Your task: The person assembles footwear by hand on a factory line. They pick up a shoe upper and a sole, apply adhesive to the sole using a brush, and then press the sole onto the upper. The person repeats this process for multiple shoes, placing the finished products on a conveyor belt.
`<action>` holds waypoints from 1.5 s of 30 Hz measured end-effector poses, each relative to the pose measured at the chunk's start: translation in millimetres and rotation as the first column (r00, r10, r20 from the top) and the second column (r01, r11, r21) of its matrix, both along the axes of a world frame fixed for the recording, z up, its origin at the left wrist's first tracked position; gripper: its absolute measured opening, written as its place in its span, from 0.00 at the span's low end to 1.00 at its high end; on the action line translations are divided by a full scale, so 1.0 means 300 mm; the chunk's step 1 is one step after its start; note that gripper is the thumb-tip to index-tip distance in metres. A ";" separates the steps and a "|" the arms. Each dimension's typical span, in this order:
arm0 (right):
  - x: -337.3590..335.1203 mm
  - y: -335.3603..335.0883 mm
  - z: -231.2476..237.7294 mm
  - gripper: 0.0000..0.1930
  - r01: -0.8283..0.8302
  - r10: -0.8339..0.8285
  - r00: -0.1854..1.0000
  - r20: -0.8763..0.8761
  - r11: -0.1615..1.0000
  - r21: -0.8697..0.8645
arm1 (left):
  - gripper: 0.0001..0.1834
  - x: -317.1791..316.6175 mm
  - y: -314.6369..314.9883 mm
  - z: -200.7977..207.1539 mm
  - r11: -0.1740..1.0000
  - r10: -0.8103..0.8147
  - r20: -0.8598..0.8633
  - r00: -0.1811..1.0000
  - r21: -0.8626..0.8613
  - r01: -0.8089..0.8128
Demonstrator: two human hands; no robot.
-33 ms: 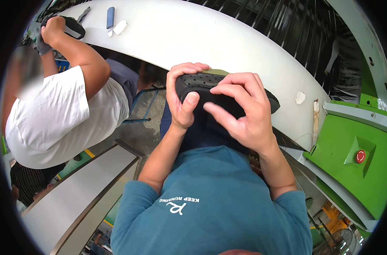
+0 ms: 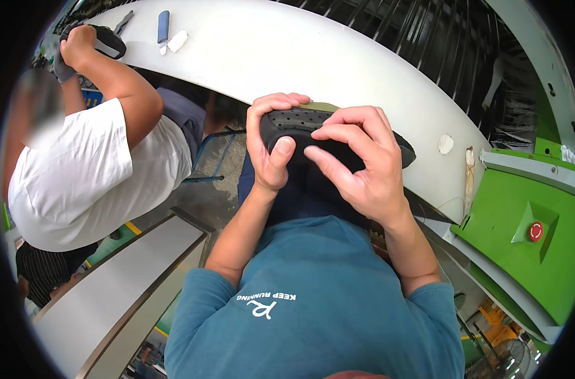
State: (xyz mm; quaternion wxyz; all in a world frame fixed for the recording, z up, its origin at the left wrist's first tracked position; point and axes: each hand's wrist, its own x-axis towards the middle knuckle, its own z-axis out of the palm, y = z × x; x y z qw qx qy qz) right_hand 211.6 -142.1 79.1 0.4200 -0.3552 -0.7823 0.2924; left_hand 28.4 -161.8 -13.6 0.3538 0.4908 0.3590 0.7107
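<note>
In front of my chest I hold a black shoe point(image 2: 300, 118) with a row of small holes along its side. My left hand point(image 2: 270, 142) wraps round one end of it, fingers over the far side and thumb pressed on the near side. My right hand point(image 2: 366, 155) is at the shoe's middle, its fingers curled. Its thumb and forefinger come together in a pinch at the dark surface; whatever may be between their tips is too small to make out. The shoe's other end point(image 2: 404, 150) shows beyond my right hand.
A white curved table point(image 2: 249, 44) lies ahead, carrying a blue-handled tool point(image 2: 164, 28), a white scrap point(image 2: 178, 41), a white round patch point(image 2: 446, 144) and a narrow wrapped stick point(image 2: 469, 177). A green machine point(image 2: 508, 208) with a red button stands right. At left a co-worker point(image 2: 98, 170) handles another dark shoe.
My right thumb has moved slightly up toward the forefinger. My left hand and the shoe stay where they were.
</note>
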 end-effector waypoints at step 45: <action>0.231 0.133 -0.055 0.16 0.050 -0.041 0.999 0.031 0.932 -0.360 | 0.42 0.024 0.061 0.081 0.980 0.129 -0.316 0.940 -0.107 -0.171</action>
